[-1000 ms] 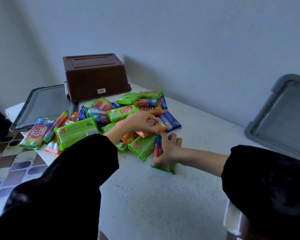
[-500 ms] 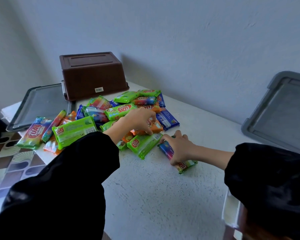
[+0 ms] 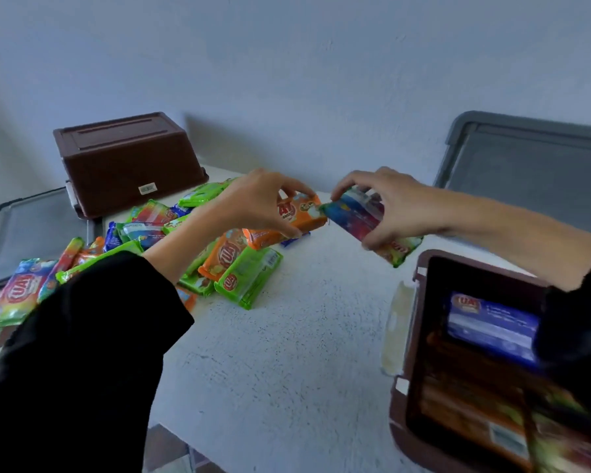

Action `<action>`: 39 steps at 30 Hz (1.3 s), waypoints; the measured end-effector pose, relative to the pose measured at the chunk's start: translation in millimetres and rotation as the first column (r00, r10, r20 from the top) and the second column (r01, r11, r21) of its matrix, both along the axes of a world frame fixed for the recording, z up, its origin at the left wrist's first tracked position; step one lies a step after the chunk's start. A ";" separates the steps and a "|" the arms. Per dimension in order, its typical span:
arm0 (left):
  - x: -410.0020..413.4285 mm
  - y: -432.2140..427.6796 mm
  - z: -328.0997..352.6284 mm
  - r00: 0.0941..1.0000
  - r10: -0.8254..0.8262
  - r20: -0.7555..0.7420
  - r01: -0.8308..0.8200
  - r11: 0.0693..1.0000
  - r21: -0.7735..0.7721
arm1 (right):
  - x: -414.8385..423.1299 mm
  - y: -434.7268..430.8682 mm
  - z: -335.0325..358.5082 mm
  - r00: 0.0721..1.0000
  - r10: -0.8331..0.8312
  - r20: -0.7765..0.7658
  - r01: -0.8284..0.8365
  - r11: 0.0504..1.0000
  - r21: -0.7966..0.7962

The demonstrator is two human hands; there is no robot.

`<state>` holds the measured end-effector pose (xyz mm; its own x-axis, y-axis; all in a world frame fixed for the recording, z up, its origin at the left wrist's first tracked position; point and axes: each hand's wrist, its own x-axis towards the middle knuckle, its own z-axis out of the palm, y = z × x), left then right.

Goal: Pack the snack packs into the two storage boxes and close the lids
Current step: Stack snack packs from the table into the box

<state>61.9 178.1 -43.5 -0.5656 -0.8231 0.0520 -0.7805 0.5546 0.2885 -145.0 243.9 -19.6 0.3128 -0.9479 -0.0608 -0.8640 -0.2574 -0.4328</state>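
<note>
Orange snack pack gripped in left hand, rainbow pack gripped in right hand, both lifted above white table. 2 brown boxes: open box at right holds several packs, upturned box at back. 2 grey lids. Loose pile left, count unclear.

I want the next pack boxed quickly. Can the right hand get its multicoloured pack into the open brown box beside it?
Probably yes: the right hand holds the multicoloured pack just beyond the open brown box, whose top is uncovered, with nothing between them.
</note>
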 end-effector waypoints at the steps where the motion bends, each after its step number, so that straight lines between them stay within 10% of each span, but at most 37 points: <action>1: -8.5 8.8 7.8 0.999 -0.045 -0.006 0.045 0.999 -0.008 | -14.6 14.8 10.4 1.000 0.012 -0.016 -0.012 1.000 -0.007; 15: -151.6 139.1 17.1 0.703 -0.706 0.085 0.704 0.708 0.057 | -145.4 196.8 -7.8 0.988 -0.062 -0.144 0.088 0.978 0.187; 39: -186.9 171.5 -67.6 0.512 -0.741 0.435 0.765 0.624 0.162 | -153.9 222.6 -86.2 0.893 0.093 -0.441 -0.005 0.980 0.197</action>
